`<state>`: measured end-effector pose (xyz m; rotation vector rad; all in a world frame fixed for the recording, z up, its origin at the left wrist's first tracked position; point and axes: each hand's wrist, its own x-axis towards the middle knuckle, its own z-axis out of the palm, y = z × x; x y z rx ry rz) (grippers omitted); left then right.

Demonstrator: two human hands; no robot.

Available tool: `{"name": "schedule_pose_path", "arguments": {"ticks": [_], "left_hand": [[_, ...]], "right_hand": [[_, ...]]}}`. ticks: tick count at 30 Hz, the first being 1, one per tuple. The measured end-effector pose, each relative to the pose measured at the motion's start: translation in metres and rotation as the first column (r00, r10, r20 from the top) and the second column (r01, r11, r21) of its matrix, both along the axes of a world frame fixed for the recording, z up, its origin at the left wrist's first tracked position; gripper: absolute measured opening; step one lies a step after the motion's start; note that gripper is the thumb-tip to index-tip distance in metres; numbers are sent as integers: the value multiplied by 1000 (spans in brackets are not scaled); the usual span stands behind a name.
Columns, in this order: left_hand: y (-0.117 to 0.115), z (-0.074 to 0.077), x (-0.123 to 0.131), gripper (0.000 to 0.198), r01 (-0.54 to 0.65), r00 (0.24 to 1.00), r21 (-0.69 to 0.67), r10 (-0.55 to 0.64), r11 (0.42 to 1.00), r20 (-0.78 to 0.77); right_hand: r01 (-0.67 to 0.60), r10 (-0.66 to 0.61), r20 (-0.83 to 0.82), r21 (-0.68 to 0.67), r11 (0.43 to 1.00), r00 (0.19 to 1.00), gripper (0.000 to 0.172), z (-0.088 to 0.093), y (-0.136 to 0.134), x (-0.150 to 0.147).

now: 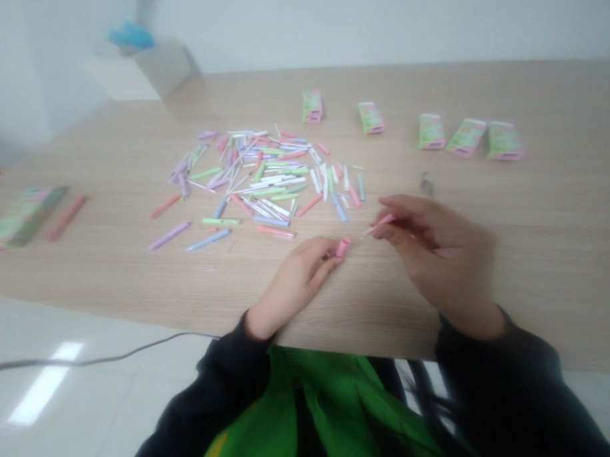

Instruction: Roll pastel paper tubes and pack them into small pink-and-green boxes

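Observation:
Near the table's front edge, my left hand (306, 265) is closed on a short pink tube (342, 246), its round end facing up. To its right, my right hand (436, 250) pinches a thin pink stick with a pale tip (381, 222), which points toward the tube. The two pieces are apart. Behind my hands spreads a loose pile of slim pen-like parts (278, 179) in white, purple, green, pink and blue. Blur hides their finer detail.
Several small pink-and-green boxes (432, 132) stand along the back right. A flat green-and-pink pack (22, 215) and a red stick (68, 218) lie at far left. A white box (149, 67) with something blue on top is at back left. A cable (114, 358) crosses below the table.

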<state>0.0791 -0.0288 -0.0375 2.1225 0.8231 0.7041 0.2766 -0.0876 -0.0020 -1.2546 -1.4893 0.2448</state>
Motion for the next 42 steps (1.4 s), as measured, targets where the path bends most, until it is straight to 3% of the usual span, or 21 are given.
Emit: {"name": "schedule_pose_path", "arguments": {"ticks": [8,13,21,24,27,33,37,39,42], "left_hand": [[0,5,-19,11,12,999,34,-13,999,36],[3,11,-28,13,30,996,-99,-21,995,85],[17,29,-43,20,105,965,-152,-64,983,256],[21,36,-47,22,133,938,-154,-75,979,338],[24,40,-50,24,149,909,-190,-58,970,413],[31,37,-53,27,171,830,-401,88,900,551],[33,37,-53,25,170,805,-466,150,868,574],[33,38,-53,25,170,811,-481,155,860,564],[31,40,-56,20,166,860,-455,98,875,501]], "right_hand": [[-20,28,101,-78,997,994,21,-4,7,-28],[-7,23,241,-67,998,970,5,11,13,-38],[-201,202,377,-41,979,904,21,33,28,-45],[-157,162,356,-43,987,920,28,44,28,-45],[-115,129,354,-61,992,926,23,49,27,-43],[-133,168,288,-138,982,943,18,42,30,-42],[-152,188,238,-164,975,953,16,37,33,-46],[-180,205,164,-154,972,965,18,34,35,-49],[-292,282,-78,-183,939,956,29,26,41,-52]]}}
